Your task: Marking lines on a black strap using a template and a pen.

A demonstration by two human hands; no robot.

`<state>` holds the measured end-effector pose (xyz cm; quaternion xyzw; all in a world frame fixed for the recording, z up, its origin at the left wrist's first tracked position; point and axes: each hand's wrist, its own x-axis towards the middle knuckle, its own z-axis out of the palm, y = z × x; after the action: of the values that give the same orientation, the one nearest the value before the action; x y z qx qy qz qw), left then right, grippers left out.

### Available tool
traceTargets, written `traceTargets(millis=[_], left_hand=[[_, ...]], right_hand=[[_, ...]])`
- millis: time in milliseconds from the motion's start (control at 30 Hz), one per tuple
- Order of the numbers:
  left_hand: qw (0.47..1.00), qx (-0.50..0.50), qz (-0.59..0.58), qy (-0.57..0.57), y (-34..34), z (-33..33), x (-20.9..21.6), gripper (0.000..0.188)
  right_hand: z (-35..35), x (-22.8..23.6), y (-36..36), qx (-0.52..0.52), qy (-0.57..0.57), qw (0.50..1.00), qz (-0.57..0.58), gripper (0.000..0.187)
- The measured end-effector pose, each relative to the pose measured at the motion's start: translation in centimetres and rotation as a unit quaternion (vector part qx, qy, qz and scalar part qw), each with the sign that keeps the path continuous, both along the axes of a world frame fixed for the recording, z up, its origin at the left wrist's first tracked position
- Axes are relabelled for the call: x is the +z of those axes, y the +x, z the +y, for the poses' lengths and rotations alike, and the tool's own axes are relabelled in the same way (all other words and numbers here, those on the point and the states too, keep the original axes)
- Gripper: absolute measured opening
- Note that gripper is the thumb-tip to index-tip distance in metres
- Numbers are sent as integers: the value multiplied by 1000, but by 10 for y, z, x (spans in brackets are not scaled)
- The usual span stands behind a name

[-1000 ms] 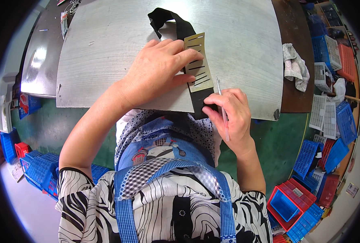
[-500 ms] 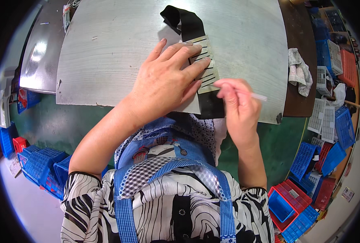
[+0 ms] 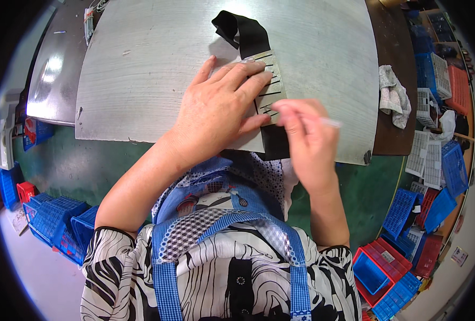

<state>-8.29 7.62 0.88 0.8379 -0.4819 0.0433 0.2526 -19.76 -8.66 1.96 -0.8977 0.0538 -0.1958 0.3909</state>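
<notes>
A wide black fabric strip (image 3: 254, 35) lies on the pale board, its far end curled into a loop. Over it rests a flat, yellowish slotted template (image 3: 276, 90), with black showing through its narrow slots. My left hand (image 3: 213, 104) presses down on the template with fingers spread, hiding its left part. In a pinch, my right hand (image 3: 309, 142) holds a slim whitish pen-like stick (image 3: 331, 122). Its tip is at the slots near the template's close end, partly hidden by the fingers. The strip's near end comes out below the template.
The pale board (image 3: 141, 80) covers most of the dark table. A crumpled light cloth (image 3: 393, 96) lies at the table's right side. Bundled cords (image 3: 89, 24) are at the far left. Blue crates (image 3: 58, 222) stand on the left floor; red, blue and white crates (image 3: 381, 262) crowd the right.
My right hand has moved slightly left with the pen-like stick. The near ends of the template and strip have shifted a little left. My left hand stays pressed on the template.
</notes>
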Motion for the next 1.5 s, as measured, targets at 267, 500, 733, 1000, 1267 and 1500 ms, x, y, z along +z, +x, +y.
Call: traceTargets(millis=[267, 500, 733, 1000, 1267, 1500], left_hand=[[999, 20, 21, -13, 0, -2, 0, 81], [999, 31, 35, -3, -2, -1, 2, 85], [1000, 4, -5, -17, 0, -1, 0, 62], [999, -14, 31, -2, -1, 1, 3, 41], [1000, -6, -4, 21, -4, 2, 4, 41], [1000, -8, 5, 20, -5, 2, 4, 36]], right_hand=[[-6, 0, 11, -49, 40, 998, -20, 17], [-14, -1, 22, -94, -44, 994, -35, 16], [-20, -7, 33, -81, -47, 995, -41, 17], [-15, -7, 40, -39, -32, 998, -47, 20], [-8, -7, 45, -10, 4, 999, -33, 17], [-5, -7, 61, -3, -6, 999, -38, 17]])
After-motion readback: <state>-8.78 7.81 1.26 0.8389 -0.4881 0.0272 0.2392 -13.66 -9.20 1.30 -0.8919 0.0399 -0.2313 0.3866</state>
